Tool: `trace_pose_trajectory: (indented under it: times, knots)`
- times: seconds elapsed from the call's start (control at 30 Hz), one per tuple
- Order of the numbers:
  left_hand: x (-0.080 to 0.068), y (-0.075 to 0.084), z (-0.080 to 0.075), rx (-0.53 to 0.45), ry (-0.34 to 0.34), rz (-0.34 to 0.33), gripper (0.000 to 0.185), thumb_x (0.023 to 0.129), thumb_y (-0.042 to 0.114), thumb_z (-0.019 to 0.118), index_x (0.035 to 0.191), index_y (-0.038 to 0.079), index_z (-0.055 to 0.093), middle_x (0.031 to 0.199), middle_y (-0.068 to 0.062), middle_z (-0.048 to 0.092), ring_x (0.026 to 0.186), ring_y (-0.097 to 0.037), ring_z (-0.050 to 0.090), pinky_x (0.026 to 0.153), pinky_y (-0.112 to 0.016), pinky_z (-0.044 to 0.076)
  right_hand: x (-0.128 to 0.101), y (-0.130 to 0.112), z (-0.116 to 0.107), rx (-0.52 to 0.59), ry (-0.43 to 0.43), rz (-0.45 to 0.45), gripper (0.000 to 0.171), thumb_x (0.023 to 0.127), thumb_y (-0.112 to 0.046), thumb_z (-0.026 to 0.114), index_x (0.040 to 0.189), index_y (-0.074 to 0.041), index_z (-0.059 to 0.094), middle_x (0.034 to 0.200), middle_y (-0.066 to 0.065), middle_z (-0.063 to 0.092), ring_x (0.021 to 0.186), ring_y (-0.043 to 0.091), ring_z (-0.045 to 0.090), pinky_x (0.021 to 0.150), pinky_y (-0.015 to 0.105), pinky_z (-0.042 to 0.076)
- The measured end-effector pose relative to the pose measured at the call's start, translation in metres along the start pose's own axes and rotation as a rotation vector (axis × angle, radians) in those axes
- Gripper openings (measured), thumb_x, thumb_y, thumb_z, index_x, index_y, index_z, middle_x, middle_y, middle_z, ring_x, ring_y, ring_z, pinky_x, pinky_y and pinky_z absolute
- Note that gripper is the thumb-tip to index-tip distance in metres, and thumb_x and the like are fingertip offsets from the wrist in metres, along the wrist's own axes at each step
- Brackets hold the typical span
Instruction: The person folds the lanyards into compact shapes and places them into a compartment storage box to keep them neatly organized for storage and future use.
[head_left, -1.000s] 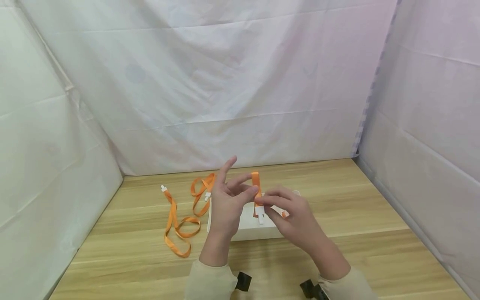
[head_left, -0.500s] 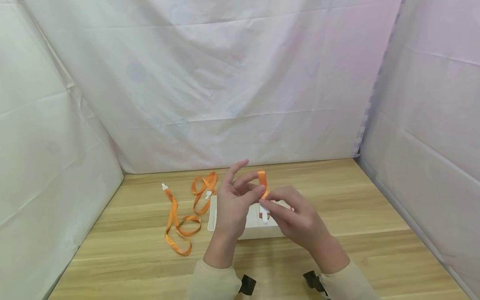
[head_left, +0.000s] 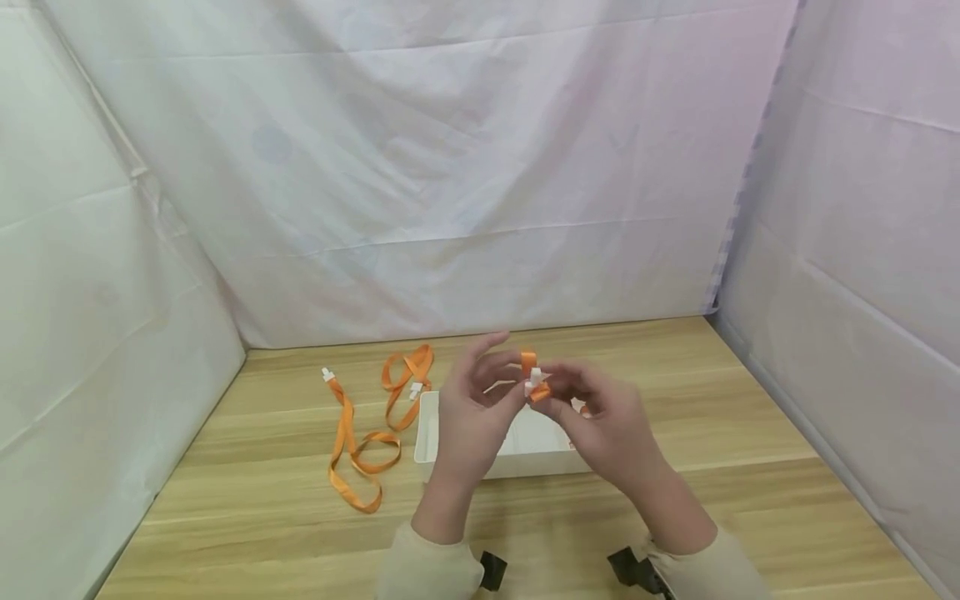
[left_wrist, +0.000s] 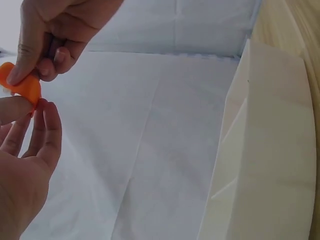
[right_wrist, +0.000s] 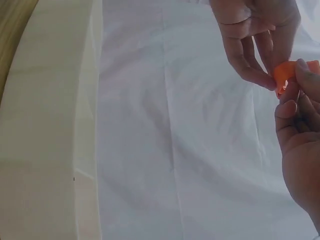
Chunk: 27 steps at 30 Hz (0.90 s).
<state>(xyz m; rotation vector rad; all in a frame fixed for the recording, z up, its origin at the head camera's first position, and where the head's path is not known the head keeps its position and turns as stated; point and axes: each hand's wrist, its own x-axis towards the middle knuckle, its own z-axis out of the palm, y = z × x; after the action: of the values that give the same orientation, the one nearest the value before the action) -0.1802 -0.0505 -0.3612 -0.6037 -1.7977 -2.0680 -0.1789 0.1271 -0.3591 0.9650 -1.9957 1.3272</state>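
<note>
One person is present, with two hands in view: one left hand (head_left: 476, 421) and one right hand (head_left: 615, 421). The sleeves are also two, a left sleeve (head_left: 431, 567) and a right sleeve (head_left: 705, 571). On the one tabletop (head_left: 247, 475) lie two orange lanyards, the nearer lanyard (head_left: 347, 433) and the farther lanyard (head_left: 426, 358). The third is the held lanyard (head_left: 528, 361). Three white clips can be counted, one on each lanyard. There is one white box (head_left: 427, 429). Beside the right hand, more orange strap (head_left: 586, 411) shows, mostly covered, so its number cannot be told. The fabric walls are three: left wall (head_left: 90, 292), back wall (head_left: 450, 167) and right wall (head_left: 847, 250).
</note>
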Motion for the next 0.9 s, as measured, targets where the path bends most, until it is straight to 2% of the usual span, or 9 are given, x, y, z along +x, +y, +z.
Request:
trace_pose_trajectory:
  times: [0.1, 0.2, 0.23, 0.3, 0.4, 0.53, 0.67, 0.77, 0.9]
  knots:
    - [-0.001, -0.001, 0.002, 0.064, -0.012, 0.079, 0.054, 0.091, -0.01, 0.076, 0.14, 0.006, 0.06, 0.115, -0.024, 0.075, 0.101, -0.013, 0.074, 0.092, -0.036, 0.065, 0.002, -0.008, -0.006, 0.11, -0.027, 0.243, 0.023, 0.088, 0.005, 0.082, 0.107, -0.006, 0.076, 0.092, 0.008, 0.081, 0.081, 0.004, 0.074, 0.063, 0.019, 0.058]
    - [-0.002, -0.001, 0.004, 0.122, -0.028, 0.16, 0.052, 0.091, -0.012, 0.074, 0.138, 0.006, 0.061, 0.111, -0.02, 0.074, 0.101, -0.017, 0.074, 0.091, -0.038, 0.066, 0.007, -0.016, -0.012, 0.166, -0.049, 0.429, 0.014, 0.09, -0.004, 0.083, 0.103, -0.008, 0.078, 0.094, 0.004, 0.081, 0.085, 0.01, 0.077, 0.077, 0.027, 0.064]
    - [-0.002, -0.001, 0.004, 0.142, -0.034, 0.187, 0.052, 0.091, -0.013, 0.073, 0.138, 0.006, 0.061, 0.109, -0.02, 0.073, 0.101, -0.019, 0.074, 0.091, -0.038, 0.066, 0.009, -0.018, -0.013, 0.179, -0.053, 0.487, 0.013, 0.09, -0.008, 0.084, 0.103, -0.008, 0.079, 0.095, 0.002, 0.081, 0.086, 0.011, 0.078, 0.078, 0.027, 0.064]
    - [-0.002, -0.002, 0.005, 0.176, -0.049, 0.244, 0.051, 0.09, -0.015, 0.072, 0.137, 0.005, 0.062, 0.107, -0.019, 0.072, 0.1, -0.025, 0.074, 0.089, -0.038, 0.066, 0.012, -0.022, -0.016, 0.186, -0.069, 0.588, 0.019, 0.09, -0.016, 0.086, 0.106, -0.009, 0.078, 0.096, -0.003, 0.082, 0.087, 0.014, 0.078, 0.079, 0.028, 0.063]
    - [-0.002, -0.002, 0.005, 0.235, -0.078, 0.328, 0.052, 0.09, -0.017, 0.071, 0.137, 0.004, 0.062, 0.104, -0.017, 0.071, 0.096, -0.029, 0.075, 0.087, -0.036, 0.066, 0.016, -0.025, -0.02, 0.19, -0.105, 0.694, 0.035, 0.09, -0.022, 0.087, 0.12, -0.01, 0.074, 0.096, -0.002, 0.082, 0.084, 0.015, 0.075, 0.073, 0.026, 0.059]
    - [-0.001, -0.002, 0.004, 0.295, -0.124, 0.451, 0.053, 0.089, -0.019, 0.07, 0.137, 0.001, 0.059, 0.102, -0.016, 0.072, 0.089, -0.027, 0.077, 0.084, -0.033, 0.066, 0.02, -0.027, -0.025, 0.206, -0.155, 0.798, 0.046, 0.091, -0.024, 0.085, 0.133, -0.01, 0.07, 0.096, -0.001, 0.08, 0.082, 0.014, 0.069, 0.069, 0.027, 0.055]
    - [0.0, -0.002, 0.003, 0.29, -0.18, 0.531, 0.053, 0.089, -0.02, 0.067, 0.138, -0.003, 0.056, 0.105, -0.018, 0.072, 0.089, -0.027, 0.077, 0.083, -0.033, 0.066, 0.021, -0.026, -0.027, 0.239, -0.176, 0.84, 0.036, 0.091, -0.024, 0.084, 0.123, -0.008, 0.076, 0.099, 0.001, 0.081, 0.089, 0.018, 0.071, 0.075, 0.03, 0.056]
    - [-0.001, -0.003, 0.001, 0.229, -0.22, 0.504, 0.051, 0.092, -0.019, 0.062, 0.14, -0.005, 0.053, 0.109, -0.021, 0.071, 0.094, -0.031, 0.078, 0.086, -0.035, 0.067, 0.02, -0.024, -0.028, 0.262, -0.173, 0.831, 0.031, 0.093, -0.021, 0.082, 0.119, -0.006, 0.076, 0.101, 0.002, 0.082, 0.09, 0.019, 0.073, 0.077, 0.03, 0.056]
    - [-0.002, -0.002, -0.002, 0.14, -0.206, 0.395, 0.045, 0.097, -0.015, 0.062, 0.14, -0.005, 0.054, 0.11, -0.025, 0.072, 0.098, -0.037, 0.078, 0.087, -0.036, 0.066, 0.019, -0.022, -0.03, 0.285, -0.183, 0.814, 0.029, 0.094, -0.017, 0.08, 0.12, -0.004, 0.075, 0.099, 0.001, 0.082, 0.087, 0.017, 0.071, 0.075, 0.028, 0.055]
